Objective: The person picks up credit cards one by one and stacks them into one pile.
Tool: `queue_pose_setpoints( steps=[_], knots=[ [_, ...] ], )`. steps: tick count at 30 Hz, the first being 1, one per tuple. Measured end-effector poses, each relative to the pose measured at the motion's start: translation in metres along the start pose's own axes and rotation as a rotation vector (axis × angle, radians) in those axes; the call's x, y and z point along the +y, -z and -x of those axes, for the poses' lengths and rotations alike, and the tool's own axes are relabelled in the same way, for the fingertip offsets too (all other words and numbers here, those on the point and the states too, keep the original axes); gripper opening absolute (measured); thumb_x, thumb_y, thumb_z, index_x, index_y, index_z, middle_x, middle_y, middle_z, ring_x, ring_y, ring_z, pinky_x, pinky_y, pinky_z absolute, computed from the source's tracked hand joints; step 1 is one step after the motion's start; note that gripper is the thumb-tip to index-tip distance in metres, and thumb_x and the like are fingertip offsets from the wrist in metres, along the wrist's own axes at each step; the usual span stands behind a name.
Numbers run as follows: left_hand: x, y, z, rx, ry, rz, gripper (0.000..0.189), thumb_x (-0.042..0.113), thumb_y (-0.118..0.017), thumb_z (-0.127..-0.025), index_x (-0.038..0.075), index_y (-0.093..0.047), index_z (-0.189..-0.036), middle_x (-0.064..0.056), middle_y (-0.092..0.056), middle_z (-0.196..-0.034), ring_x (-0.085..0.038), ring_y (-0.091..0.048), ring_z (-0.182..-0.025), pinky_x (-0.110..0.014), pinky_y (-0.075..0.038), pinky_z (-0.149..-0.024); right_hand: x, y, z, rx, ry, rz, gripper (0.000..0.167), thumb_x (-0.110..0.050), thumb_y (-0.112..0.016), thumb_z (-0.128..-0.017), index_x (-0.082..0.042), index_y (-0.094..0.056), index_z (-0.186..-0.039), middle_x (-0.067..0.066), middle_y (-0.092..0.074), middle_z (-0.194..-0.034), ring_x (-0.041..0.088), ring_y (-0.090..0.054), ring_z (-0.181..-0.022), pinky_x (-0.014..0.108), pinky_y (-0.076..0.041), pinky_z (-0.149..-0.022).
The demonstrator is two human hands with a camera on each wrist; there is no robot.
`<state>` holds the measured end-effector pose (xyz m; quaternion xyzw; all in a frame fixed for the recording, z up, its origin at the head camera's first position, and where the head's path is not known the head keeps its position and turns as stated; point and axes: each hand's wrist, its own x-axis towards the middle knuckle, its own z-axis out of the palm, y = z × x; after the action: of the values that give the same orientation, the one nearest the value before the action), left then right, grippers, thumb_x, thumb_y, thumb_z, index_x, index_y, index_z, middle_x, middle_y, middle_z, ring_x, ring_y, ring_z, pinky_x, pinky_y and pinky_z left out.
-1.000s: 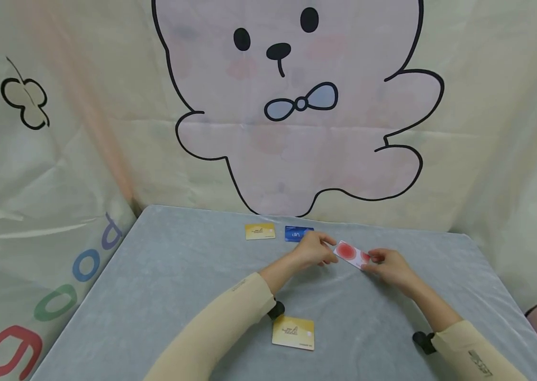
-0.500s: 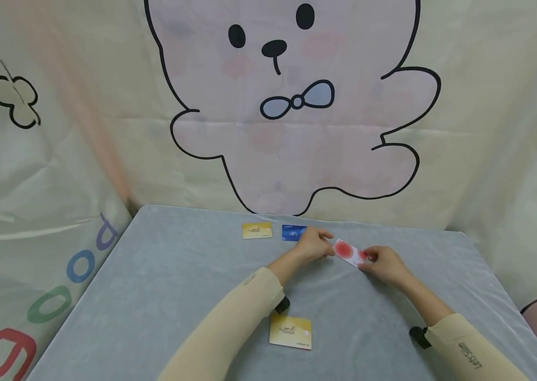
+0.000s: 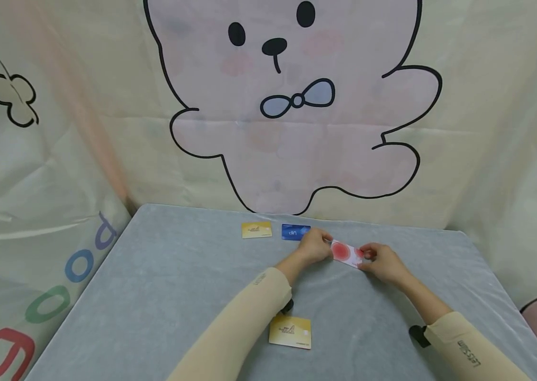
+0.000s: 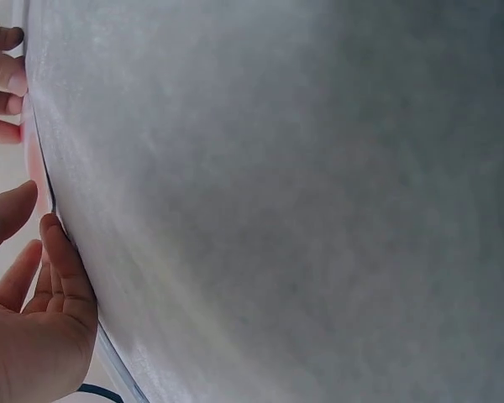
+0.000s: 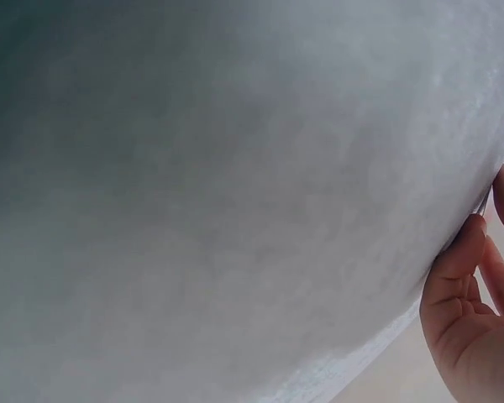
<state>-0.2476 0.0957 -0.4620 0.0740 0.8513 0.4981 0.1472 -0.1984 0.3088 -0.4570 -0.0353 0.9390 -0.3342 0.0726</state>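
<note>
Both hands are at a white card with red round patches [image 3: 342, 251], toward the back right of the table. My right hand [image 3: 387, 263] pinches its right end between thumb and fingers. At the opposite end my left hand [image 3: 313, 245] has its thumb and fingertips on the card's edge; the left wrist view shows these fingertips [image 4: 55, 222] close together there. The card lies low over the cloth, slanting slightly down to the right. Just left of my left hand is a blue card with VIP lettering [image 3: 293, 232], its right corner partly hidden by that hand.
A yellow card [image 3: 256, 229] lies at the back, left of the blue one. Another yellow card [image 3: 290, 332] lies near the front, beside my left sleeve [image 3: 244, 317]. Grey cloth [image 3: 168, 296] covers the table, and a printed curtain [image 3: 292, 148] hangs behind its far edge.
My left hand has moved up to the red-patched card's left end and taken hold there. The card has turned slightly flatter across the view. My right hand keeps its grip.
</note>
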Motion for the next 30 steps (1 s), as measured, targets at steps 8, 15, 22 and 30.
queue_pose_setpoints(
  steps=[8, 15, 22, 30],
  knots=[
    [0.0037, -0.0032, 0.0002, 0.015, 0.035, -0.049, 0.037, -0.006, -0.07, -0.083, 0.004, -0.078, -0.117, 0.0, -0.065, -0.087, -0.013, -0.054, -0.076, -0.024, -0.046, -0.064, 0.0006, 0.0002, -0.0013, 0.0, 0.008, -0.01, 0.047, -0.003, -0.083, -0.084, 0.013, -0.062, -0.123, 0.017, -0.068, -0.1, 0.034, -0.063, -0.097, 0.044, -0.052, -0.083],
    [0.0032, -0.0027, 0.0003, 0.007, 0.056, -0.025, 0.039, -0.009, -0.07, -0.082, 0.004, -0.077, -0.118, -0.001, -0.064, -0.088, -0.014, -0.055, -0.078, -0.024, -0.047, -0.064, -0.0004, -0.001, -0.0018, 0.014, 0.007, -0.03, 0.047, -0.001, -0.082, -0.083, 0.014, -0.061, -0.122, 0.016, -0.068, -0.097, 0.029, -0.062, -0.09, 0.035, -0.051, -0.076],
    [0.0047, -0.0024, 0.0009, -0.006, 0.056, 0.009, 0.044, -0.012, -0.076, -0.078, 0.004, -0.077, -0.119, -0.002, -0.069, -0.092, -0.014, -0.057, -0.079, -0.025, -0.052, -0.067, -0.0034, -0.0007, 0.0019, 0.022, -0.066, -0.063, 0.045, -0.003, -0.08, -0.088, 0.014, -0.061, -0.125, 0.014, -0.068, -0.095, 0.025, -0.06, -0.086, 0.03, -0.051, -0.072],
    [0.001, 0.0015, 0.0025, -0.02, 0.026, 0.1, 0.041, -0.014, -0.076, -0.076, 0.002, -0.078, -0.114, -0.004, -0.069, -0.086, -0.014, -0.058, -0.074, -0.025, -0.052, -0.063, -0.0076, 0.0026, 0.0057, 0.037, -0.111, -0.187, 0.047, -0.001, -0.077, -0.091, 0.016, -0.058, -0.13, 0.013, -0.069, -0.092, 0.018, -0.06, -0.078, 0.025, -0.053, -0.063]
  ],
)
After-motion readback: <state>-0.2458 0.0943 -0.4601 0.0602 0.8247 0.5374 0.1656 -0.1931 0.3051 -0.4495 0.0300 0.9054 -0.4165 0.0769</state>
